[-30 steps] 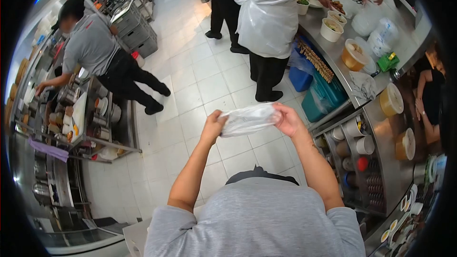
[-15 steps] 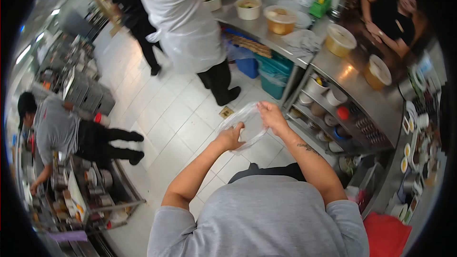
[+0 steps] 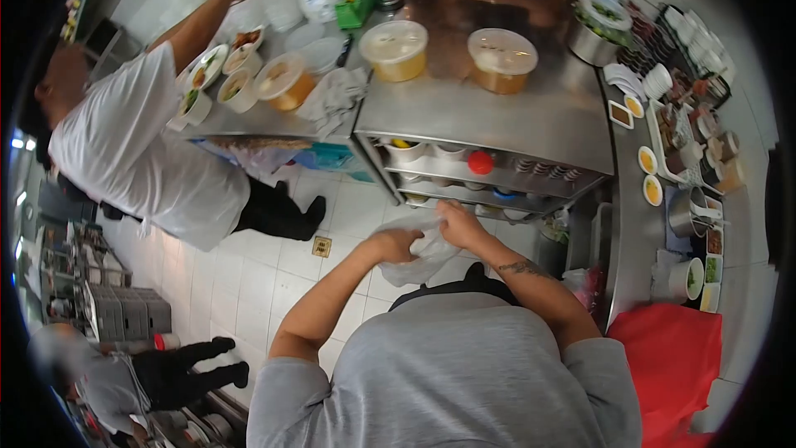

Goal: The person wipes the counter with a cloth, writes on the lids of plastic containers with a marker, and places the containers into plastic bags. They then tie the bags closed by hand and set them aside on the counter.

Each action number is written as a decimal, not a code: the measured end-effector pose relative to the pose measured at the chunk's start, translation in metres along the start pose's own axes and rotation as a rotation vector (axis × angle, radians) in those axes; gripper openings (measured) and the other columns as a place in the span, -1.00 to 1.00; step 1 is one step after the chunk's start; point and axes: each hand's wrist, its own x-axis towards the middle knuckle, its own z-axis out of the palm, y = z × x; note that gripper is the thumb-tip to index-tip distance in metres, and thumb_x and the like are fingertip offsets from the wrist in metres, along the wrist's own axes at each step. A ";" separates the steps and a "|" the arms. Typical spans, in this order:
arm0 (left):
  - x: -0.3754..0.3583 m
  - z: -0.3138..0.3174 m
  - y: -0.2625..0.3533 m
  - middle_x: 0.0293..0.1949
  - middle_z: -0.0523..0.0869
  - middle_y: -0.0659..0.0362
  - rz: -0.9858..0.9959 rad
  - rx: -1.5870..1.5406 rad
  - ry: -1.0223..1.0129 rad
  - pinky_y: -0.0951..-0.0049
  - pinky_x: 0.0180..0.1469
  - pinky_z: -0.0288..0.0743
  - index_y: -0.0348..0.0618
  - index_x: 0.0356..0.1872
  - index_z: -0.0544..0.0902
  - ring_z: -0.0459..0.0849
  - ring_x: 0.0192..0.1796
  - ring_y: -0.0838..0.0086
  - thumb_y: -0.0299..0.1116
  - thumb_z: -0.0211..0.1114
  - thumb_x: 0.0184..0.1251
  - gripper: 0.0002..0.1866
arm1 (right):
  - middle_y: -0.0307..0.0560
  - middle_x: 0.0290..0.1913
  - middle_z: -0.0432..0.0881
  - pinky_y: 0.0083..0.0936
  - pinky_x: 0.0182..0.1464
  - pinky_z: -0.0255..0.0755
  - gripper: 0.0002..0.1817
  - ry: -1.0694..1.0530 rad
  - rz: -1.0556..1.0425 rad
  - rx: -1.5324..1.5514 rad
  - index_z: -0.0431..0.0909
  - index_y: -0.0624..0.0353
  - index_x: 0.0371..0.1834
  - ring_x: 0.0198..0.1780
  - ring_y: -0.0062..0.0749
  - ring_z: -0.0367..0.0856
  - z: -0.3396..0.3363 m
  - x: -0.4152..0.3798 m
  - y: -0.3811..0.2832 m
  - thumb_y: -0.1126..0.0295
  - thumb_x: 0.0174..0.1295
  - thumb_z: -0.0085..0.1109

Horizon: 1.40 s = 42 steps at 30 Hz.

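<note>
A clear plastic bag (image 3: 421,265) hangs in front of my body, above the tiled floor. My right hand (image 3: 458,224) pinches its upper right edge between thumb and fingers. At the bag's left side, my left hand (image 3: 396,245) is closed on the thin film, its fingertips partly hidden in the folds. Nothing can be made out inside the bag. Beyond my hands, two lidded tubs of yellow-orange liquid, a left tub (image 3: 394,54) and a right tub (image 3: 502,62), stand on the steel counter (image 3: 481,124).
At left, a co-worker in white (image 3: 157,149) reaches over a counter with food bowls (image 3: 239,90) and another lidded tub (image 3: 284,83). Another person (image 3: 157,377) is lower left. A green tape dispenser (image 3: 358,4) sits behind the tubs. Sauce dishes (image 3: 652,191) and a red cloth (image 3: 667,357) are at right.
My view has turned right, toward the steel counter with the tubs. My hands still hold the bag; my left fingers, spread before, have closed in on the film.
</note>
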 end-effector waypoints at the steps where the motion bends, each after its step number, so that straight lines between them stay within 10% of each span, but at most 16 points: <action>1: 0.011 -0.025 0.013 -0.23 0.66 -0.04 0.015 -0.135 0.016 0.31 -0.22 0.50 -0.19 0.21 0.36 0.67 -0.26 0.22 -0.13 0.21 0.19 -0.41 | 0.28 -0.15 0.57 -0.12 -0.04 0.44 -0.59 0.007 0.077 0.052 0.41 0.19 0.06 -0.04 0.16 0.52 -0.013 -0.001 0.010 0.46 0.07 0.00; 6: 0.073 -0.131 0.058 -0.34 0.63 0.07 0.116 -0.956 0.474 0.46 -0.48 0.50 -0.23 0.07 0.44 0.65 -0.42 0.36 -0.10 0.11 0.33 -0.55 | 0.20 -0.09 0.55 -0.31 0.03 0.37 -0.62 0.118 0.215 0.418 0.41 0.22 0.00 0.02 0.00 0.52 -0.082 0.001 0.046 0.47 0.06 -0.08; 11: 0.151 -0.234 0.083 0.02 0.43 -0.41 -0.036 -1.434 0.380 0.37 -0.46 0.58 -0.23 0.30 -0.01 0.69 -0.19 0.03 -0.09 0.08 0.31 -0.30 | 0.07 -0.25 0.59 -0.50 -0.24 0.41 -0.67 0.063 0.373 0.738 0.45 0.19 -0.02 -0.27 -0.31 0.54 -0.135 0.004 0.041 0.33 0.16 -0.02; 19: 0.207 -0.295 0.068 0.06 0.49 -0.21 0.013 -1.426 0.057 0.25 -0.35 0.64 -0.24 0.15 0.24 0.68 -0.17 -0.08 -0.47 -0.02 0.05 -0.47 | 0.07 -0.30 0.61 -0.39 -0.19 0.41 -0.57 0.452 0.203 0.652 0.49 0.29 -0.06 -0.26 -0.25 0.57 -0.180 0.071 0.061 0.12 0.21 0.09; 25: 0.216 -0.299 0.067 -0.11 0.57 -0.24 -0.004 -1.477 0.190 0.21 -0.20 0.59 -0.46 0.06 0.28 0.68 -0.18 -0.06 -0.54 -0.07 -0.09 -0.46 | 0.05 -0.41 0.59 -0.35 -0.19 0.42 -0.66 0.290 0.321 0.545 0.52 0.31 -0.25 -0.29 -0.27 0.58 -0.194 0.115 0.072 0.18 0.18 0.13; 28: 0.217 -0.305 0.058 -0.16 0.59 -0.24 -0.021 -1.527 0.099 0.22 -0.25 0.60 -0.48 0.03 0.30 0.69 -0.24 -0.05 -0.54 -0.08 -0.09 -0.49 | -0.28 -0.51 0.48 -0.64 -0.62 0.22 -0.69 0.264 0.364 0.727 0.53 0.26 -0.18 -0.62 -0.64 0.33 -0.181 0.114 0.070 0.21 0.20 0.15; 42: 0.110 -0.337 0.076 -0.25 0.59 -0.24 0.206 -1.320 0.105 0.33 -0.56 0.58 -0.39 0.23 0.12 0.69 -0.45 -0.03 -0.64 -0.08 -0.10 -0.31 | -0.21 -0.54 0.56 -0.63 -0.67 0.19 -0.82 0.686 0.374 1.251 0.61 0.30 -0.38 -0.68 -0.63 0.36 -0.192 0.142 0.068 0.40 0.09 0.13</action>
